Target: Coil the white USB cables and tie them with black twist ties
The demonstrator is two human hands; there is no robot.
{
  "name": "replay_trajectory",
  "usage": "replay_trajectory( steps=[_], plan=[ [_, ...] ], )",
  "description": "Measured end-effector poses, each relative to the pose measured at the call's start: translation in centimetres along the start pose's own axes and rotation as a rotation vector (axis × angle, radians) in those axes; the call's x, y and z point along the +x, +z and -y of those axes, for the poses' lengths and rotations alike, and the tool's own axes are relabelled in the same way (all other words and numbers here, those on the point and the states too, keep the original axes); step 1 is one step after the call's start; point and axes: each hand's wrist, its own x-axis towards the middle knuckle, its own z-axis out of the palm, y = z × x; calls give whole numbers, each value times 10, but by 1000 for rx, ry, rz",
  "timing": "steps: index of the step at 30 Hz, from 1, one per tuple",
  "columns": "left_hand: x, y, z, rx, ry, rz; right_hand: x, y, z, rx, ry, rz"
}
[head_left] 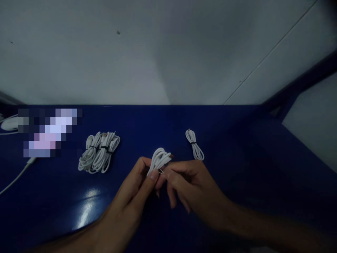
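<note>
A coiled white USB cable is pinched between the thumb and fingers of my left hand, held up over the blue table. At the coil's right side, my right hand has its thumb and forefinger closed on a thin tie that shows as a pale strand. My other right fingers hang loosely below. Most of the tie and the coil's lower end are hidden by my fingers.
To the left lie several white cable bundles with black ties. One tied white cable lies at the right on the blue table. A blurred-out bright device with a cord is at far left. A pale wall stands behind.
</note>
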Motion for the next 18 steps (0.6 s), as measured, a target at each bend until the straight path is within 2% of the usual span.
replay_trajectory(
  steps=[5,14,18],
  plan=[
    [-1,-2,2,103,35,-30,0,-2,-3,-14,20,-60],
    [0,-2,-1,252,206,-75,-1,3,-5,72,53,78],
    [0,-3,5,368,329,-97,-1,6,-9,150,31,81]
  ],
)
